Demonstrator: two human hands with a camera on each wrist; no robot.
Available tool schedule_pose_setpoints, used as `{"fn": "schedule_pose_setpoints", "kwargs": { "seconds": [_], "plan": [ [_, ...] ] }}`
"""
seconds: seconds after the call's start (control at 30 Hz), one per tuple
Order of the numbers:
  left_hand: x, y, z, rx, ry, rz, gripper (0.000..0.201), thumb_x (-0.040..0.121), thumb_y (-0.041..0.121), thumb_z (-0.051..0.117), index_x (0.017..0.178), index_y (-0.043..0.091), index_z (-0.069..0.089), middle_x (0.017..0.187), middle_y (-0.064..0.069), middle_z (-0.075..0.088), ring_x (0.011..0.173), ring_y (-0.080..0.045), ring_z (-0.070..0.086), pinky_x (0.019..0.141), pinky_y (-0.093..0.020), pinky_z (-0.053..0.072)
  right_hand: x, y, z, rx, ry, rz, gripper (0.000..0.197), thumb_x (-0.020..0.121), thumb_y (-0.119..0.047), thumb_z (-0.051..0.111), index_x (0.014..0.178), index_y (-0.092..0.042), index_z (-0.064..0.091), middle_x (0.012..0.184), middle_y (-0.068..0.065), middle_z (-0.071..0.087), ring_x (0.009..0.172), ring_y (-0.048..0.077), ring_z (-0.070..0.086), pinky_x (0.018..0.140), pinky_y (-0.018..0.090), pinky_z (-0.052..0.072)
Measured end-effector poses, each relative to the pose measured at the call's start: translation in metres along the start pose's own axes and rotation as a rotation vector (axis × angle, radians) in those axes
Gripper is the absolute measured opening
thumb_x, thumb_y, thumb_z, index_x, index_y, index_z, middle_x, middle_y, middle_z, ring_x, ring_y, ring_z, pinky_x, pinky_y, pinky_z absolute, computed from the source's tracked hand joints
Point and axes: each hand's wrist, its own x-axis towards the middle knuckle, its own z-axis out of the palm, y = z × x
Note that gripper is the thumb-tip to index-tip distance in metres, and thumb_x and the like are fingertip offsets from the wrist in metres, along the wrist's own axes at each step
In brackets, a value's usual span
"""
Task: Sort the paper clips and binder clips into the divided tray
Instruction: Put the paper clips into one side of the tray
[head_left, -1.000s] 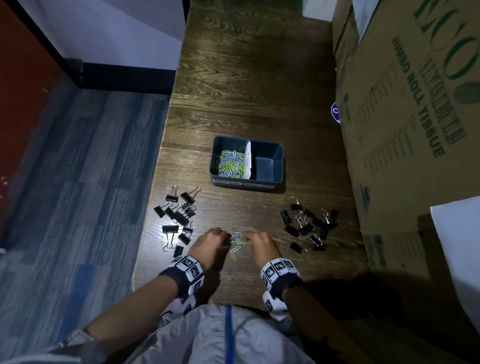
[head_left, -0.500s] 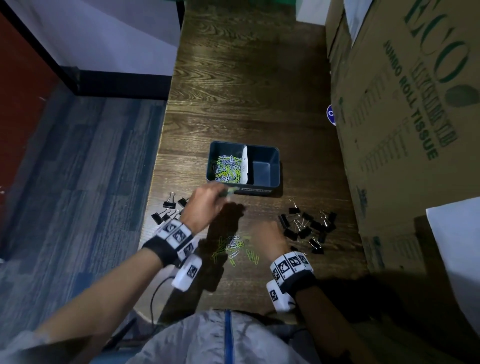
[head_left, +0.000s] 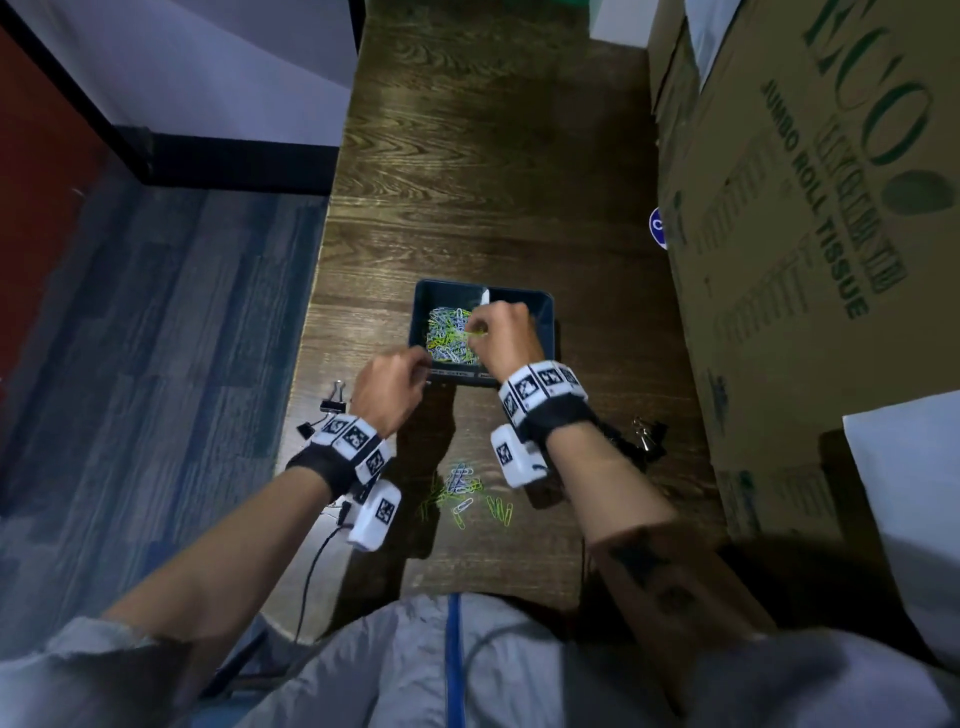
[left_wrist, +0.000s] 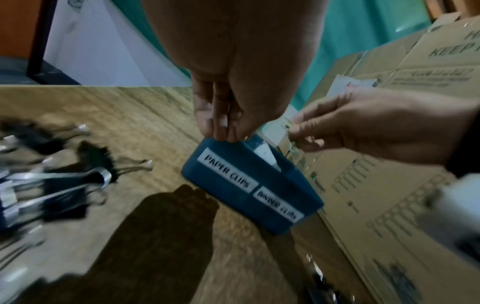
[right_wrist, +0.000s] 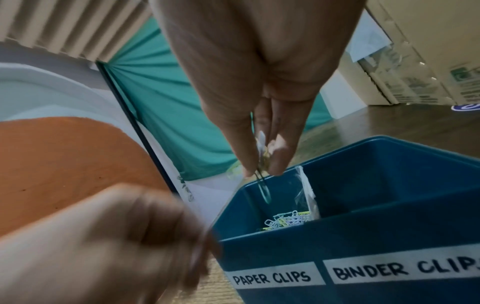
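- Right hand (head_left: 501, 332), beside the loose pile half a second ago, is now pinching paper clips (right_wrist: 263, 164) over the tray (head_left: 543, 312), centre frame.
- Left hand (head_left: 387, 387) is hanging curled, seemingly empty.
- Tray labels are reading "PAPER CLIPS" and "BINDER CLIPS".

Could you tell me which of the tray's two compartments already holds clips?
The compartment labelled PAPER CLIPS of the dark blue plastic divided tray, left of the white divider, holds coloured paper clips. The BINDER CLIPS compartment shows none.
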Motion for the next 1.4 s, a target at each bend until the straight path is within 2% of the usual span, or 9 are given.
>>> {"fn": "schedule_pose_setpoints", "kwargs": {
  "seconds": [0.23, 0.37, 0.43, 0.53, 0.8, 0.93, 1.17, 1.27, 1.4],
  "plan": [
    [-0.080, -0.023, 0.024, 0.106, -0.349, -0.001, 0.017, 0.086, 0.013, 0.067, 0.102, 0.016, 0.065, 0.099, -0.003, 0.065, 0.088, -0.021, 0.063, 0.070, -0.021, 0.038, -0.034, 0.022, 0.024, -0.033, -0.007, -0.030, 0.025, 0.085, -0.009, 0.076, 0.109, -0.011, 0.073, 0.096, 0.010, 0.073, 0.083, 0.022, 0.069, 0.075, 0.034, 0.060],
    [-0.113, -0.032, 0.035, 0.144, -0.521, -0.078, 0.048, 0.081, 0.037, 0.074, 0.119, 0.016, 0.052, 0.115, -0.002, 0.056, 0.100, -0.022, 0.058, 0.080, -0.030, 0.044, -0.092, 0.057, 0.054, -0.063, -0.277, 0.104, 0.019, 0.094, -0.005, 0.063, 0.111, -0.010, 0.070, 0.103, 0.008, 0.072, 0.068, 0.011, 0.065, 0.057, 0.012, 0.051],
    [-0.124, -0.035, 0.040, 0.175, -0.564, -0.112, 0.063, 0.077, 0.041, 0.076, 0.124, 0.014, 0.045, 0.120, -0.003, 0.052, 0.104, -0.024, 0.057, 0.083, -0.034, 0.044, -0.121, 0.079, 0.069, -0.135, -0.354, 0.187, 0.040, 0.086, -0.010, 0.074, 0.123, -0.021, 0.060, 0.120, 0.005, 0.065, 0.091, 0.017, 0.067, 0.074, 0.023, 0.057],
    [-0.131, -0.039, 0.047, 0.178, -0.574, -0.120, 0.068, 0.073, 0.041, 0.080, 0.122, 0.014, 0.041, 0.119, -0.005, 0.053, 0.102, -0.025, 0.057, 0.083, -0.035, 0.045, -0.151, 0.099, 0.084, -0.152, -0.420, 0.262, 0.068, 0.073, -0.009, 0.085, 0.123, -0.030, 0.044, 0.132, 0.001, 0.051, 0.114, 0.024, 0.059, 0.088, 0.044, 0.055],
    [-0.122, -0.022, 0.062, 0.105, -0.516, -0.054, 0.030, 0.081, 0.023, 0.068, 0.106, 0.014, 0.053, 0.104, -0.010, 0.060, 0.091, -0.032, 0.060, 0.076, -0.038, 0.047, -0.161, 0.091, 0.103, -0.145, -0.333, 0.151, 0.050, 0.075, 0.017, 0.060, 0.109, -0.018, 0.059, 0.106, 0.005, 0.066, 0.093, 0.025, 0.065, 0.071, 0.027, 0.043],
    [-0.117, -0.015, 0.065, 0.034, -0.489, -0.024, 0.014, 0.083, 0.022, 0.065, 0.093, 0.019, 0.057, 0.095, -0.007, 0.060, 0.086, -0.032, 0.062, 0.072, -0.036, 0.048, -0.156, 0.083, 0.111, -0.126, -0.302, 0.118, 0.053, 0.070, 0.016, 0.061, 0.107, -0.022, 0.056, 0.108, 0.002, 0.062, 0.096, 0.026, 0.063, 0.076, 0.036, 0.051],
    [-0.128, -0.018, 0.072, 0.207, -0.484, -0.006, 0.095, 0.068, 0.063, 0.073, 0.141, 0.022, 0.030, 0.121, -0.003, 0.040, 0.104, -0.022, 0.047, 0.072, -0.038, 0.052, -0.154, 0.081, 0.107, -0.224, -0.416, 0.098, 0.100, 0.070, -0.008, 0.080, 0.147, -0.039, 0.025, 0.127, 0.005, 0.035, 0.117, 0.025, 0.042, 0.091, 0.044, 0.051],
    [-0.128, -0.008, 0.077, 0.282, -0.507, 0.035, 0.092, 0.076, 0.053, 0.072, 0.147, 0.020, 0.023, 0.128, -0.007, 0.036, 0.112, -0.025, 0.043, 0.074, -0.040, 0.054, -0.155, 0.079, 0.113, -0.229, -0.390, 0.040, 0.085, 0.072, -0.003, 0.078, 0.141, -0.037, 0.042, 0.122, 0.002, 0.042, 0.115, 0.024, 0.049, 0.092, 0.041, 0.052],
    [-0.128, 0.004, 0.081, 0.244, -0.467, 0.069, 0.066, 0.075, 0.014, 0.074, 0.134, 0.011, 0.044, 0.124, -0.009, 0.046, 0.109, -0.028, 0.051, 0.075, -0.040, 0.055, -0.161, 0.075, 0.115, -0.216, -0.322, 0.025, 0.061, 0.073, -0.001, 0.077, 0.126, -0.025, 0.059, 0.115, 0.002, 0.053, 0.106, 0.024, 0.058, 0.086, 0.039, 0.054]
  ]
}}
